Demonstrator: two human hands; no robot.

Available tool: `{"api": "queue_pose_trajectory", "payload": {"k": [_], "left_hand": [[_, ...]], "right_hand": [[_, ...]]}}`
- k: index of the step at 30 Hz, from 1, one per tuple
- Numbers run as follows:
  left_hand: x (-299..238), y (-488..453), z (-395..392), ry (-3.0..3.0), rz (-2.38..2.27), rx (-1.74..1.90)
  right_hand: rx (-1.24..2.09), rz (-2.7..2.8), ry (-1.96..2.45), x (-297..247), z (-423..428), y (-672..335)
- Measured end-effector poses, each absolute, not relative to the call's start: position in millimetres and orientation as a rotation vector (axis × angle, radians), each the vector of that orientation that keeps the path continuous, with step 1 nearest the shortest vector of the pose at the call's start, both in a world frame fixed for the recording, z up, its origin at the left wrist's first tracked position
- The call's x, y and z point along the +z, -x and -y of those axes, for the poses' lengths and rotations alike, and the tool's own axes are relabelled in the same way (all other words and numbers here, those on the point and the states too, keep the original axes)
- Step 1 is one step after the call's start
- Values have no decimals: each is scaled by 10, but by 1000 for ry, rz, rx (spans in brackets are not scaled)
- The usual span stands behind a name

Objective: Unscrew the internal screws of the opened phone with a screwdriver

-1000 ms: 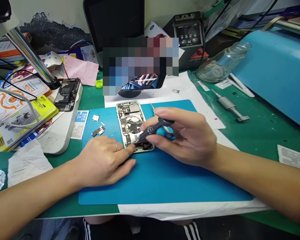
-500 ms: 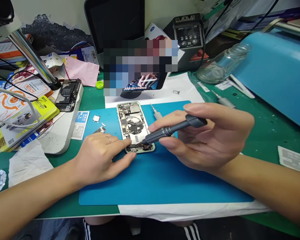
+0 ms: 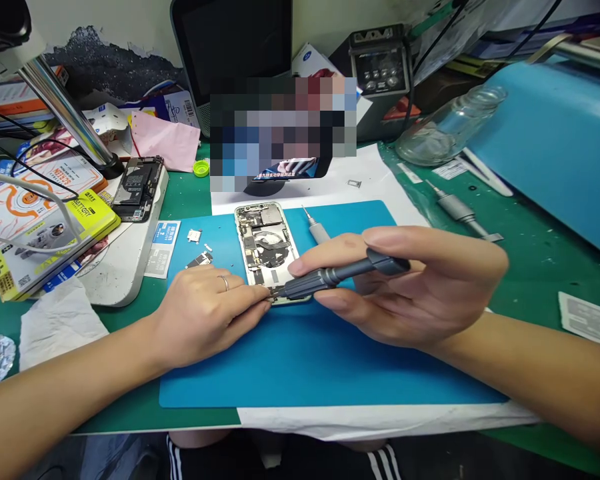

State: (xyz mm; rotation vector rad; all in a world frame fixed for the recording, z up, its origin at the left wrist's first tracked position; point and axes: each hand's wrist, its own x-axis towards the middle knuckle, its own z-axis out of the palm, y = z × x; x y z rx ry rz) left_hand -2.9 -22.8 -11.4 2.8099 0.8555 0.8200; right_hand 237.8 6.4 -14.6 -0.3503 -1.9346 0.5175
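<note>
Blue mat (image 3: 330, 367): screwdriver (image 3: 340, 272) tip dropped, meeting left hand (image 3: 205, 317).

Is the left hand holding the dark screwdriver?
No, the left hand rests its fingertips at the opened phone's lower end, while the right hand grips the dark screwdriver.

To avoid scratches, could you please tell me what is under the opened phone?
A blue mat shows around the phone; the spot directly beneath is covered.
</note>
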Motion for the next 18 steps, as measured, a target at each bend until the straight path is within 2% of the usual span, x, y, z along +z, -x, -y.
{"api": "queue_pose_trajectory", "payload": {"k": [3, 18], "left_hand": [[-101, 30, 233, -2815, -865, 804], [-109, 13, 237, -2771, -909, 806]], "right_hand": [[408, 2030, 215, -125, -86, -2373], [411, 2026, 252, -116, -89, -2391]]}}
